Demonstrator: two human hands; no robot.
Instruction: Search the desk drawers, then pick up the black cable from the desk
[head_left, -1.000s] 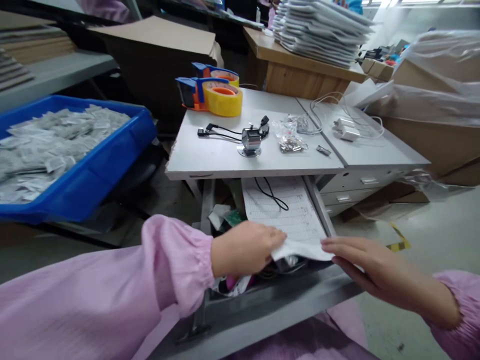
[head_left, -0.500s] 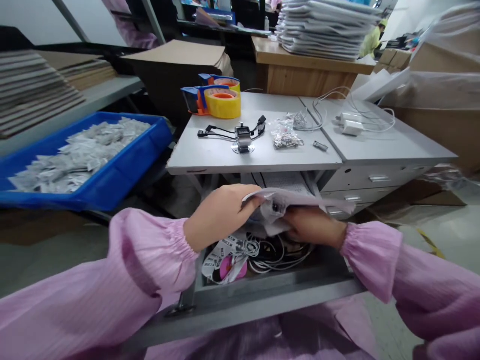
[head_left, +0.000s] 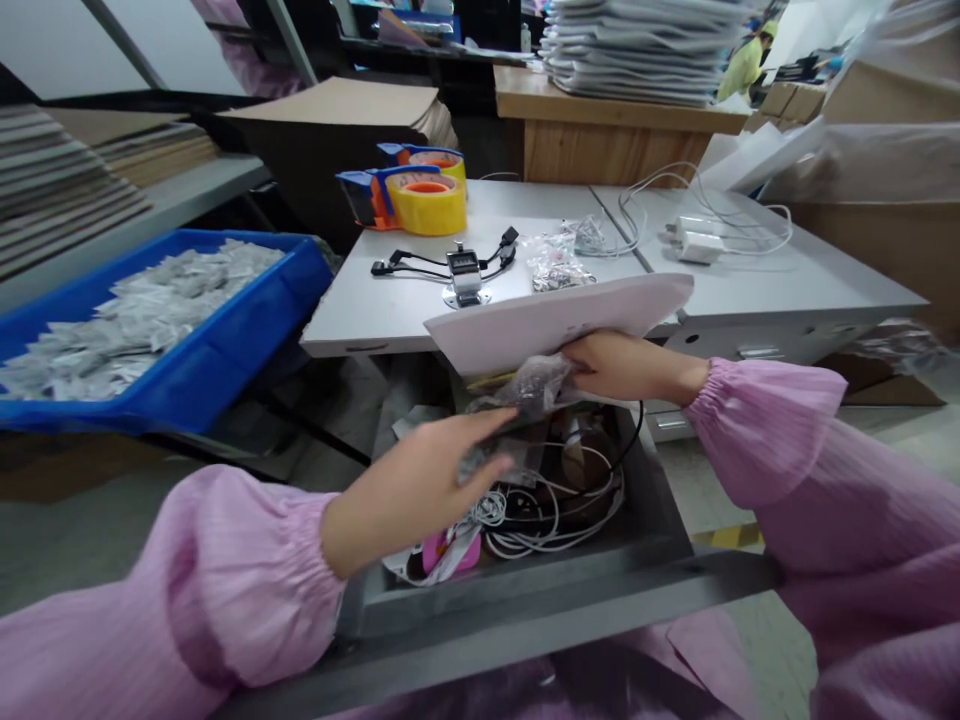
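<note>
My right hand is closed on a white sheet of paper, lifted and tilted above an open grey drawer. A crumpled clear plastic bag hangs by its fingers, under the sheet; whether the hand grips it too I cannot tell. Lower and to the left, my left hand reaches over the drawer, thumb and fingers apart, holding nothing that I can see. Coiled white cables, a black cable and a pink object lie in the drawer. Part of its contents is hidden behind the hands and paper.
On the white desk stand tape dispensers, a small device on a stand, bagged small parts and white chargers. A blue tray of small packets is at left. Cardboard boxes flank the right side.
My right hand has raised the paper and turned it up over the desk edge. My left hand has let go of the paper and moved down and left, uncovering more of the drawer.
</note>
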